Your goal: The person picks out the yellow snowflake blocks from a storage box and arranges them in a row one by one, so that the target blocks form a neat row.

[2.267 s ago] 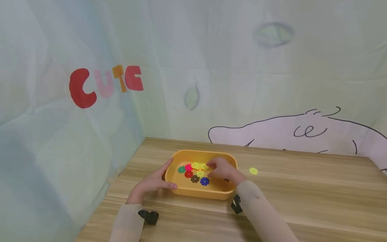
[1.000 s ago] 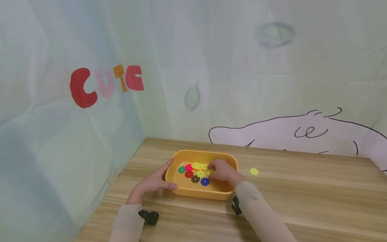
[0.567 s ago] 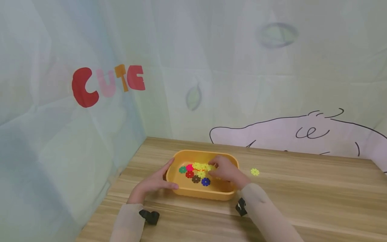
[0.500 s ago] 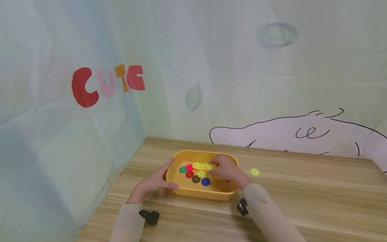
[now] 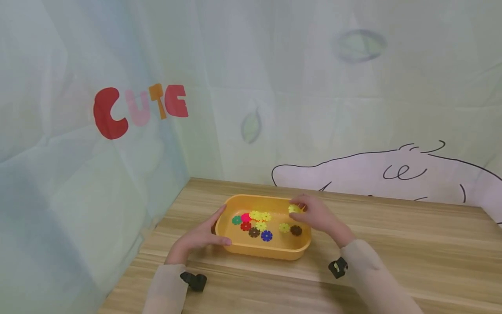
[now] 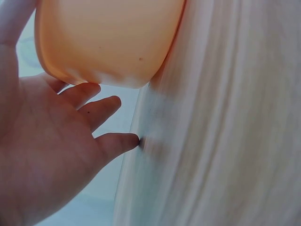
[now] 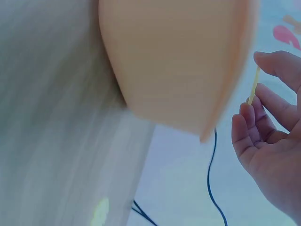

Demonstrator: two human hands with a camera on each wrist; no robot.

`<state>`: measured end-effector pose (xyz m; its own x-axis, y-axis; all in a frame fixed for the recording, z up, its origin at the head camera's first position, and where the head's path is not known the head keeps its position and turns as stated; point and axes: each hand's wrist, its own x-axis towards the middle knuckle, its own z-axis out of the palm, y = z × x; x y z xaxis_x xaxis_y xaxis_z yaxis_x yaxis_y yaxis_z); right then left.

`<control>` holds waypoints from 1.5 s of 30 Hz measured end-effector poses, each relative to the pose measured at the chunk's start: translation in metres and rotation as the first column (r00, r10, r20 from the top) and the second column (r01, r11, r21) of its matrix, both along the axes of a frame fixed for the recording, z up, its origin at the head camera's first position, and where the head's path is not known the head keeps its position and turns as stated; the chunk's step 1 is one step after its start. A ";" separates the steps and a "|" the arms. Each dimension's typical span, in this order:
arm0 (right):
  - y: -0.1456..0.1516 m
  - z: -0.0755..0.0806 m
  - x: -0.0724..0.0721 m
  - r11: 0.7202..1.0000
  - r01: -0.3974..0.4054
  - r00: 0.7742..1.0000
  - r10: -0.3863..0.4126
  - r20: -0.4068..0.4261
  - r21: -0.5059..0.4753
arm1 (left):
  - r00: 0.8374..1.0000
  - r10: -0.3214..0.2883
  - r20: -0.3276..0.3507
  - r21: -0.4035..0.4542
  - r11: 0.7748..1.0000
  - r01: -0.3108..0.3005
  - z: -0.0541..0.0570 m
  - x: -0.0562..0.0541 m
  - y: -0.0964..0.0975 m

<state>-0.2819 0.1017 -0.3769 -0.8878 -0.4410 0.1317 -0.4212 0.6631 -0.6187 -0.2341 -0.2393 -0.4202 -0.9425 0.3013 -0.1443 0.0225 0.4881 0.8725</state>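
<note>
My left hand (image 5: 200, 237) holds the left end of a yellow-orange plastic bin (image 5: 262, 250), its thumb on the near wall and fingers along the end. Inside lie flower-shaped interlocking discs: a green disc (image 5: 237, 220), a pink disc (image 5: 245, 217), a red disc (image 5: 245, 226), a blue disc (image 5: 266, 236), two brown ones and several yellow ones. Above the bin's right rim, my right hand (image 5: 319, 216) pinches a yellow disc (image 5: 293, 209) between thumb and fingers. That disc shows edge-on as a thin yellow disc (image 7: 254, 87) in the right wrist view.
The bin stands on a wood-grain table (image 5: 392, 253). Printed cloth (image 5: 219, 109) hangs behind and to the left. In the right wrist view a blurred yellow disc (image 7: 100, 212) lies on the table; a dark cable (image 7: 211, 174) is beyond its edge.
My right hand has lifted a yellow disc from the bin and moved right to the rim, uncovering a yellow and a brown disc. It now hides the table's yellow disc in the head view.
</note>
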 end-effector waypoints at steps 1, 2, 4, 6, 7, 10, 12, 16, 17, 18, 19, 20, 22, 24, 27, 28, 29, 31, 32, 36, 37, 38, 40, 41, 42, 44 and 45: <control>0.005 0.001 0.001 1.000 -0.001 1.000 0.001 -0.010 -0.008 | 1.000 0.002 0.001 -0.002 1.000 -0.002 0.000 0.000 0.000; 0.010 0.002 0.001 1.000 -0.003 1.000 0.003 -0.017 -0.014 | 1.000 0.004 0.002 -0.005 1.000 -0.004 0.000 0.000 0.000; 0.021 0.004 0.002 1.000 -0.004 0.999 0.003 -0.035 -0.021 | 1.000 0.006 0.002 -0.008 1.000 -0.006 0.000 0.000 0.000; 0.033 0.004 0.003 1.000 0.000 0.998 -0.002 -0.056 -0.022 | 1.000 0.004 0.001 -0.007 1.000 -0.004 0.000 0.000 0.000; 0.039 0.005 0.003 1.000 0.004 0.998 -0.005 -0.066 -0.023 | 1.000 0.003 -0.001 -0.009 1.000 -0.003 0.000 0.000 0.000; 0.055 0.004 0.004 1.000 0.023 0.996 -0.024 -0.091 -0.018 | 1.000 0.004 -0.002 -0.012 1.000 -0.004 0.000 0.000 0.001; 0.065 0.003 0.004 0.999 0.039 0.993 -0.041 -0.107 -0.018 | 1.000 0.008 0.000 -0.014 1.000 -0.008 0.000 0.000 0.001; 0.081 -0.001 0.005 0.998 0.064 0.988 -0.066 -0.140 -0.018 | 1.000 0.014 0.006 -0.012 1.000 -0.014 0.001 0.001 0.002; 0.085 -0.003 0.006 0.997 0.072 0.986 -0.074 -0.151 -0.018 | 1.000 0.015 0.006 -0.013 1.000 -0.015 0.001 0.001 0.002; 0.088 -0.004 0.006 0.997 0.078 0.984 -0.080 -0.157 -0.018 | 1.000 0.015 0.005 -0.015 1.000 -0.015 0.000 0.001 0.001; 0.091 -0.006 0.006 0.996 0.085 0.983 -0.086 -0.161 -0.016 | 1.000 0.016 0.004 -0.016 1.000 -0.016 0.000 0.001 0.001; 0.094 -0.008 0.006 0.996 0.091 0.983 -0.093 -0.160 -0.016 | 1.000 0.016 0.003 -0.018 1.000 -0.016 0.000 0.001 0.001; 0.100 -0.012 0.005 0.994 0.109 0.983 -0.110 -0.149 -0.014 | 1.000 0.016 0.001 -0.016 1.000 -0.016 0.000 0.000 0.001; 0.104 -0.015 0.003 0.992 0.124 0.984 -0.125 -0.127 -0.014 | 1.000 0.016 0.000 -0.013 1.000 -0.016 -0.001 0.000 0.001; 0.111 -0.020 0.000 0.989 0.149 0.985 -0.149 -0.091 -0.001 | 1.000 0.014 0.001 -0.003 1.000 -0.014 -0.001 0.000 0.001; 0.112 -0.022 -0.001 0.988 0.155 0.985 -0.154 -0.081 0.004 | 1.000 0.013 0.002 0.000 1.000 -0.013 -0.001 0.000 0.001; 0.114 -0.023 -0.001 0.988 0.157 0.985 -0.156 -0.074 0.010 | 1.000 0.015 0.002 0.002 1.000 -0.015 0.000 0.000 0.001; 0.117 -0.026 -0.003 0.988 0.155 0.986 -0.154 -0.061 0.014 | 1.000 0.012 0.003 0.006 1.000 -0.012 0.000 0.000 0.001; 0.118 -0.027 -0.004 0.989 0.150 0.987 -0.149 -0.059 0.014 | 1.000 0.012 0.002 0.007 1.000 -0.012 0.000 0.000 0.001; 0.122 -0.033 -0.008 0.990 0.141 0.990 -0.140 -0.019 0.025 | 1.000 0.014 0.003 0.001 1.000 -0.014 0.000 0.000 0.002; 0.122 -0.035 -0.009 0.989 0.142 0.990 -0.142 -0.004 0.030 | 1.000 0.015 0.003 0.000 1.000 -0.015 0.000 0.000 0.002; 0.123 -0.036 -0.010 0.989 0.144 0.990 -0.144 0.005 0.038 | 1.000 0.016 0.002 -0.003 1.000 -0.016 0.000 0.000 0.002; 0.124 -0.039 -0.011 0.987 0.148 0.988 -0.150 0.026 0.055 | 1.000 0.017 0.002 -0.005 1.000 -0.017 0.000 0.000 0.002; 0.124 -0.041 -0.012 0.988 0.145 0.989 -0.147 0.033 0.059 | 1.000 0.016 0.001 -0.004 1.000 -0.016 0.000 0.000 0.002; 0.125 -0.042 -0.013 0.988 0.144 0.988 -0.147 0.037 0.063 | 1.000 0.015 0.001 -0.003 1.000 -0.015 0.000 0.000 0.001; 0.125 -0.044 -0.015 0.988 0.137 0.989 -0.140 0.044 0.072 | 1.000 0.012 -0.001 -0.001 1.000 -0.012 0.000 0.000 0.001; 0.125 -0.044 -0.016 0.988 0.132 0.990 -0.136 0.049 0.077 | 1.000 0.011 -0.002 -0.001 1.000 -0.011 0.000 0.000 0.001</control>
